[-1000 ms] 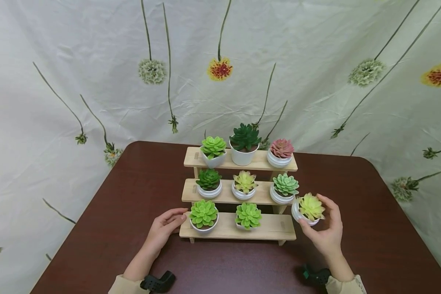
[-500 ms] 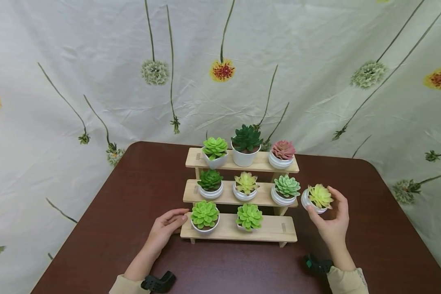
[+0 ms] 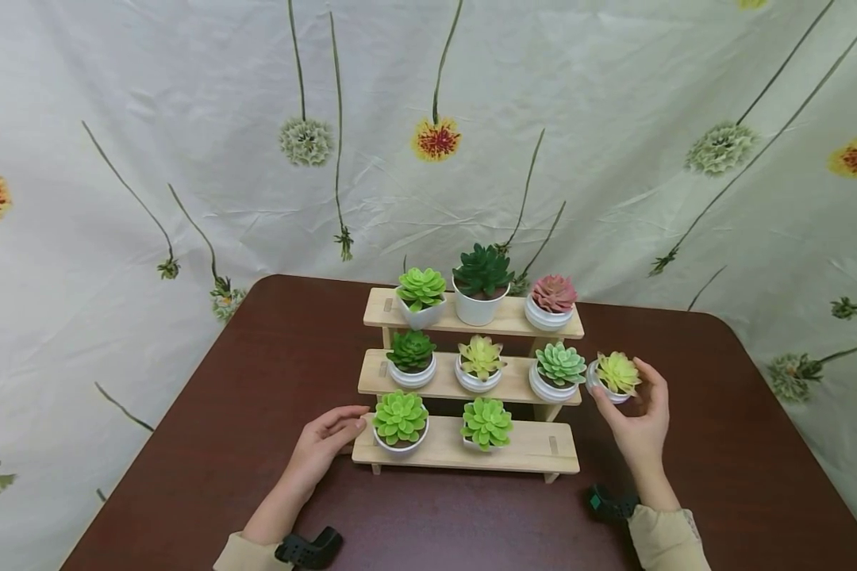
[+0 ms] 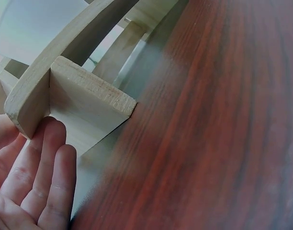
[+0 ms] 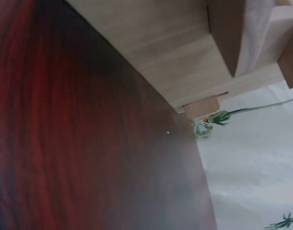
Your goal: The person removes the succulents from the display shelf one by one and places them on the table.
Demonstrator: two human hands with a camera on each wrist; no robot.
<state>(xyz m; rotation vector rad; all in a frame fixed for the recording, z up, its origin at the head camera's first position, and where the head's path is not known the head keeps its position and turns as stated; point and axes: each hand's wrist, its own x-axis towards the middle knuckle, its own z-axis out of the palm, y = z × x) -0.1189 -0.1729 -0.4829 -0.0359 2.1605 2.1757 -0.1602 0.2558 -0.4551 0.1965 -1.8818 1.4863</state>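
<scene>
My right hand [image 3: 641, 412] holds a small white pot with a yellow-green artificial succulent [image 3: 617, 373] between thumb and fingers. It is beside the right end of the middle tier, close to the pale green succulent [image 3: 560, 365]. My left hand [image 3: 321, 444] grips the left end of the bottom tier of a three-tier wooden plant stand [image 3: 536, 452]; in the left wrist view, fingers [image 4: 53, 139] reach under the board's end. Two bright green succulents, one at the left [image 3: 401, 419] and one mid-board [image 3: 487, 424], sit on that tier. The right hand is outside the right wrist view.
The middle tier also bears a dark green [image 3: 411, 353] and a yellowish succulent [image 3: 481, 361]. On the top tier stand a bright green [image 3: 421, 293], a tall dark green [image 3: 482, 274] and a pink one [image 3: 553, 297]. The brown table [image 3: 257, 357] meets a flowered cloth [image 3: 186, 95] behind.
My right hand has carried the yellow-green succulent away from the bottom tier's right end, up and back beside the middle tier. The left hand stays at the stand; the head view has shifted slightly.
</scene>
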